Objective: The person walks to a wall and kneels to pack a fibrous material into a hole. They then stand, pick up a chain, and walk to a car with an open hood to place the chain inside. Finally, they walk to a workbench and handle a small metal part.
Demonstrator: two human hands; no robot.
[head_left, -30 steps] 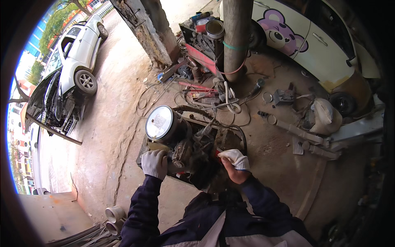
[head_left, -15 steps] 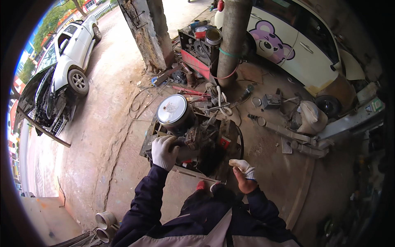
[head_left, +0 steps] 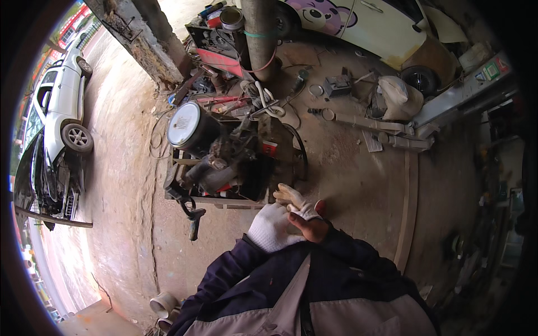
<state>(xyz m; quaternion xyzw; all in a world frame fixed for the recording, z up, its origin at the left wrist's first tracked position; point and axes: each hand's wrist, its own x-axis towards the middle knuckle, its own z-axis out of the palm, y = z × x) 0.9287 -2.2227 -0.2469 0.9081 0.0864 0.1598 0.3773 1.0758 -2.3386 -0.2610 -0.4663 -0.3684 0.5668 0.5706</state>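
My left hand (head_left: 270,228), in a white knit glove, is closed at the edge of a second white glove (head_left: 298,203) in front of my body. This second glove covers the fingers of my right hand (head_left: 311,228) only in part; the thumb and the heel of the hand are bare. The right fingers stretch out inside the glove. Just beyond the hands stands a cluttered cart (head_left: 227,200) loaded with dark, greasy parts. On it sits a black bucket with a white lid (head_left: 184,124). A dark tool with a handle (head_left: 194,217) hangs over the near left edge.
A concrete pillar (head_left: 143,42) and a round post (head_left: 259,42) stand beyond the cart, beside a red toolbox (head_left: 224,63). Hoses (head_left: 268,101) and a battery (head_left: 338,85) litter the floor. A lift arm (head_left: 370,124) lies right. A white pickup (head_left: 59,101) stands left, a pale car (head_left: 386,33) far right.
My left hand has come off the cart and moved right and nearer, onto the glove at my right hand. The right hand has moved left. The view has shifted.
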